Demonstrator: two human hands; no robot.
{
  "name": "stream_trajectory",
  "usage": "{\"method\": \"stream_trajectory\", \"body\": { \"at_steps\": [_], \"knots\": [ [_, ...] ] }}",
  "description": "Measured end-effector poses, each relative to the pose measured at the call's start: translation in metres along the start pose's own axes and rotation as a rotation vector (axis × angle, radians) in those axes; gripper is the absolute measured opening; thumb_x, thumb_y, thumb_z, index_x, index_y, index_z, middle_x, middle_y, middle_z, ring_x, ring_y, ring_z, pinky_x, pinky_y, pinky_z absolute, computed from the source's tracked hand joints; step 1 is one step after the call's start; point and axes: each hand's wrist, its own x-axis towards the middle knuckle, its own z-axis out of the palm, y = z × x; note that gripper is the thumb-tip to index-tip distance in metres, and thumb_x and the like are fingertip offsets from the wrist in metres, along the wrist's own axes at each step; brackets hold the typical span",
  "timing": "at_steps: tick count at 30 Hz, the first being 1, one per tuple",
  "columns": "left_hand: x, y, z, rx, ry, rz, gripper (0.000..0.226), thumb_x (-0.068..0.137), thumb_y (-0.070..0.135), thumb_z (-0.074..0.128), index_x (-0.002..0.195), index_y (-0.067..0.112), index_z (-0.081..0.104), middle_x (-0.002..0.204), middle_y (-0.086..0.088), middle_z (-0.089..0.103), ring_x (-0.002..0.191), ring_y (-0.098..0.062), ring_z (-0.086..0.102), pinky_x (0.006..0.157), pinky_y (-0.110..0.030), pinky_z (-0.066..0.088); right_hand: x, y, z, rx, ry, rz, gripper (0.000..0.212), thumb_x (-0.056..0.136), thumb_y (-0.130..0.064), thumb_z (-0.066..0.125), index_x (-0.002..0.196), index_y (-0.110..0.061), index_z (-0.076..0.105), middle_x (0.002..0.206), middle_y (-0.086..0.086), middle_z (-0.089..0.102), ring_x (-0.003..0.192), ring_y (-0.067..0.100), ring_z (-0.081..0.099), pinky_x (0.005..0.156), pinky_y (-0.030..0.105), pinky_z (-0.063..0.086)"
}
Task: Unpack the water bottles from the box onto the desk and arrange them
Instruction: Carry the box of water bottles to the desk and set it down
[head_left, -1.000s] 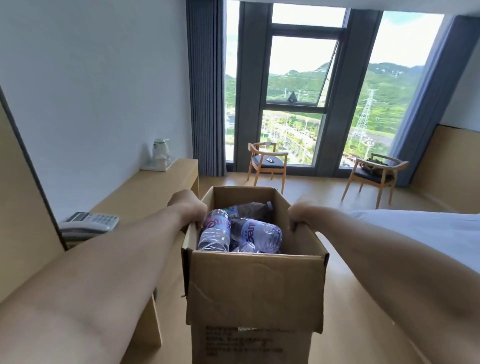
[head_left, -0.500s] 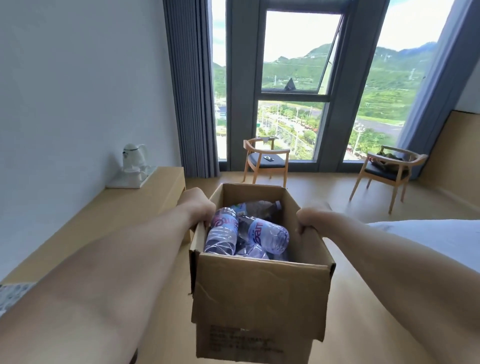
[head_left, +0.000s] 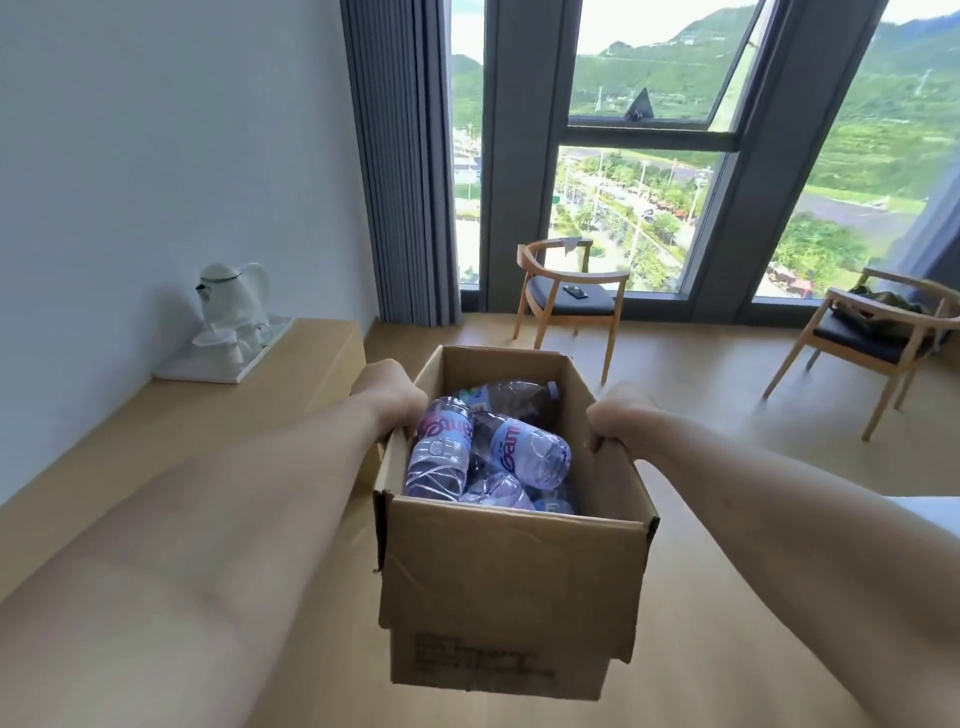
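Here left hand (head_left: 390, 397) and right hand (head_left: 615, 415) clench cardboard box (head_left: 511, 577) side walls. Water bottles (head_left: 491, 452) lie inside, between hands; desk (head_left: 171, 426) at 9 o'clock.

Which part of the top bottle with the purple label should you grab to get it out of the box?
Probably its middle, around the label. The purple-label bottle lies on its side on top of the pile in the cardboard box, so its round body faces up. Come straight down from above and wrap a hand around it. Both the left hand and right hand are gripping the box's sides, so one must let go first.
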Motion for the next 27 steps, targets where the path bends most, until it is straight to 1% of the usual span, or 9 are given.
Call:
{"method": "stream_trajectory", "body": {
  "at_steps": [3, 5, 9, 13, 17, 20, 23, 25, 27],
  "knots": [
    [0.056, 0.007, 0.022, 0.004, 0.017, -0.056, 0.014, 0.055, 0.005, 0.071, 0.068, 0.005, 0.065, 0.073, -0.009, 0.063, 0.063, -0.022, 0.06, 0.046, -0.025, 0.043, 0.064, -0.015, 0.011, -0.01, -0.092, 0.007, 0.023, 0.066, 0.006, 0.078, 0.071, -0.002, 0.058, 0.07, 0.016, 0.061, 0.049, 0.027, 0.06, 0.025, 0.019, 0.039],
    [0.089, 0.006, 0.036, 0.018, 0.025, -0.106, 0.011, 0.058, 0.007, 0.07, 0.066, 0.005, 0.063, 0.069, -0.008, 0.061, 0.06, -0.021, 0.058, 0.047, -0.024, 0.042, 0.102, -0.028, 0.019, -0.02, -0.105, 0.006, 0.022, 0.067, 0.009, 0.077, 0.07, -0.001, 0.057, 0.068, 0.017, 0.061, 0.047, 0.028, 0.06, 0.025, 0.021, 0.04],
    [0.151, -0.003, 0.062, 0.035, 0.029, -0.171, 0.011, 0.062, 0.007, 0.069, 0.062, 0.006, 0.059, 0.072, -0.01, 0.059, 0.071, -0.029, 0.062, 0.054, -0.026, 0.043, 0.174, -0.053, 0.046, -0.039, -0.131, -0.007, 0.02, 0.061, 0.012, 0.075, 0.072, 0.003, 0.062, 0.07, 0.021, 0.065, 0.05, 0.032, 0.065, 0.034, 0.031, 0.05],
    [0.209, -0.025, 0.09, 0.036, 0.001, -0.266, 0.009, 0.062, 0.004, 0.068, 0.06, 0.006, 0.059, 0.065, -0.009, 0.057, 0.052, -0.021, 0.051, 0.039, -0.026, 0.035, 0.236, -0.069, 0.091, -0.098, -0.178, -0.003, 0.019, 0.06, 0.011, 0.073, 0.069, 0.002, 0.06, 0.065, 0.02, 0.063, 0.046, 0.033, 0.063, 0.033, 0.031, 0.049],
    [0.267, -0.064, 0.127, -0.035, -0.031, -0.348, 0.008, 0.064, 0.006, 0.064, 0.062, 0.006, 0.056, 0.067, -0.008, 0.057, 0.056, -0.021, 0.05, 0.041, -0.023, 0.032, 0.294, -0.081, 0.15, -0.169, -0.221, 0.009, 0.011, 0.061, 0.009, 0.067, 0.067, 0.001, 0.064, 0.064, 0.019, 0.065, 0.048, 0.032, 0.065, 0.035, 0.029, 0.048],
    [0.311, -0.101, 0.161, -0.078, -0.064, -0.436, 0.012, 0.072, 0.01, 0.066, 0.067, 0.006, 0.056, 0.07, -0.006, 0.054, 0.058, -0.02, 0.049, 0.047, -0.025, 0.036, 0.338, -0.087, 0.206, -0.215, -0.248, 0.019, 0.009, 0.065, 0.005, 0.065, 0.069, -0.002, 0.062, 0.065, 0.015, 0.064, 0.047, 0.028, 0.063, 0.032, 0.023, 0.043],
    [0.353, -0.137, 0.199, -0.118, -0.086, -0.531, 0.015, 0.08, 0.013, 0.067, 0.077, 0.002, 0.057, 0.08, -0.008, 0.055, 0.062, -0.017, 0.05, 0.049, -0.026, 0.036, 0.382, -0.086, 0.264, -0.284, -0.268, 0.022, 0.007, 0.069, -0.001, 0.062, 0.071, -0.007, 0.059, 0.068, 0.011, 0.062, 0.048, 0.025, 0.059, 0.03, 0.016, 0.037],
    [0.375, -0.16, 0.228, -0.137, -0.094, -0.596, 0.019, 0.083, 0.012, 0.067, 0.091, -0.002, 0.058, 0.091, -0.012, 0.056, 0.076, -0.022, 0.055, 0.056, -0.025, 0.04, 0.409, -0.081, 0.303, -0.312, -0.289, 0.014, 0.005, 0.07, -0.004, 0.061, 0.071, -0.008, 0.058, 0.07, 0.009, 0.06, 0.053, 0.025, 0.059, 0.037, 0.017, 0.039],
    [0.395, -0.184, 0.256, -0.141, -0.099, -0.672, 0.025, 0.085, 0.015, 0.068, 0.098, -0.004, 0.059, 0.098, -0.014, 0.058, 0.079, -0.023, 0.055, 0.061, -0.027, 0.042, 0.436, -0.075, 0.342, -0.341, -0.322, 0.007, 0.004, 0.07, -0.007, 0.059, 0.07, -0.009, 0.057, 0.071, 0.007, 0.058, 0.058, 0.024, 0.057, 0.043, 0.019, 0.039]
  ]
}}
